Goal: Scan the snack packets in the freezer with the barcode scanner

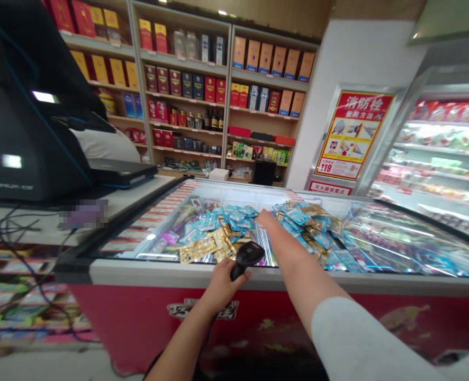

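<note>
My left hand (224,283) is closed around the handle of a black handheld barcode scanner (250,253), over the front edge of a red chest freezer (131,307). Stretched out over the freezer, my right hand (263,218) is between two heaps of packets, close to a white wire divider (261,243). Its fingers are too small and hidden for me to tell whether they hold anything. Blue packets (236,214) and gold packets (200,248) lie loose to the left of the divider. More blue and gold packets (298,216) are piled to its right.
A dark checkout machine (32,127) stands on the counter (24,233) at left, with tangled cables (10,227). Glass (409,233) covers the freezer's right part. Behind are shelves of boxes (187,84), a red wall sign (349,135) and a lit display fridge (444,159).
</note>
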The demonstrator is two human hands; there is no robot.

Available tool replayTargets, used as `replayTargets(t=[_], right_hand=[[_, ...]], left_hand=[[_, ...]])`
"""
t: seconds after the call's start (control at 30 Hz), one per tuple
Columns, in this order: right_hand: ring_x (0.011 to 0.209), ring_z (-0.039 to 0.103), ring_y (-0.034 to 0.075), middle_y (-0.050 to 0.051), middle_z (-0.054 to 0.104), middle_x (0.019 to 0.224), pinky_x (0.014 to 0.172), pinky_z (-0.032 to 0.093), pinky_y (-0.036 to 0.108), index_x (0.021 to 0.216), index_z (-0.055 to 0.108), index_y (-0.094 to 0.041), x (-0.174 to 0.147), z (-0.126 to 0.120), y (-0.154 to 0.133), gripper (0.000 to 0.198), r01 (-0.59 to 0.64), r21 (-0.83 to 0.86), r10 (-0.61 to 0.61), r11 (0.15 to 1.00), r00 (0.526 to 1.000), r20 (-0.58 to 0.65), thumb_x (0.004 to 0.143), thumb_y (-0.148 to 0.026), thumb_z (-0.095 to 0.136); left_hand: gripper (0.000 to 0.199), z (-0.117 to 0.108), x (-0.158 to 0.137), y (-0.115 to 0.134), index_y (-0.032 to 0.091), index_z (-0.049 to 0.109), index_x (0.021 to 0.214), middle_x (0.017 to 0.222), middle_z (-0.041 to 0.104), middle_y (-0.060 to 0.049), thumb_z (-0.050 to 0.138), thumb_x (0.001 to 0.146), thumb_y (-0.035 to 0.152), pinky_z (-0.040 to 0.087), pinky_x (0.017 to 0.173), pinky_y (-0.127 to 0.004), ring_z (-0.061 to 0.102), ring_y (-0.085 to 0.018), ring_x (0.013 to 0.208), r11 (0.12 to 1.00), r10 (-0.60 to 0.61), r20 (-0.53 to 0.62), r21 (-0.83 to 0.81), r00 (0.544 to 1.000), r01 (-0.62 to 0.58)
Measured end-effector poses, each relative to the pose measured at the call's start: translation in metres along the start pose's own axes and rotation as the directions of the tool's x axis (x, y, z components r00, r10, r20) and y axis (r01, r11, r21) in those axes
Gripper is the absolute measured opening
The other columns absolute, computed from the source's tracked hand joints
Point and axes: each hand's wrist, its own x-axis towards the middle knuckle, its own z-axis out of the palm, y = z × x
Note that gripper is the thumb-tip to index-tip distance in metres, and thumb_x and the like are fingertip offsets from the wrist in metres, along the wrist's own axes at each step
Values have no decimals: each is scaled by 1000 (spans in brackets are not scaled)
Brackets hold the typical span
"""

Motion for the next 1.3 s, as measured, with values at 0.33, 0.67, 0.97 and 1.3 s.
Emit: replayTargets(t=[0.33, 0.67, 0.97, 1.3], right_hand=[[91, 64, 27, 19, 68, 94, 66, 45, 25, 91, 68, -8, -12, -19, 18, 28, -78, -6, 78, 997, 994, -76, 68, -22, 68], [38, 43, 8, -3, 55, 55, 38, 31, 20, 87, 58, -15, -77, -18, 45, 22, 72, 756, 81, 651, 983, -164, 73, -31, 61], [33, 41, 9, -5, 54, 55, 35, 30, 21, 101, 53, -18, -138, 30, 63, 40, 149, 818, -56, 555, 988, -142, 72, -46, 57], [41, 49, 11, -3, 58, 59, 43, 36, 22, 109, 57, -18, -127, 25, 74, 40, 98, 612, -30, 785, 992, -119, 79, -43, 52]], left_hand=[[35, 2, 2, -1, 16, 64, 80, 79, 57, -6, 52, 78, 50, 39, 72, -31, 54, -21, 79, 1000, 4, 7, 25, 1000, -4], [34, 0, 3, 7, 18, 64, 75, 74, 57, -5, 54, 76, 51, 37, 67, -30, 53, -20, 74, 1000, 18, -30, 14, 999, -18], [33, 9, 1, 10, 16, 63, 80, 77, 60, -6, 54, 79, 48, 38, 68, -29, 55, -20, 76, 998, -44, -140, 26, 989, 48], [35, 5, 0, 12, 16, 65, 87, 85, 63, -7, 52, 80, 48, 40, 72, -31, 56, -22, 81, 993, -99, -101, -68, 990, 92]])
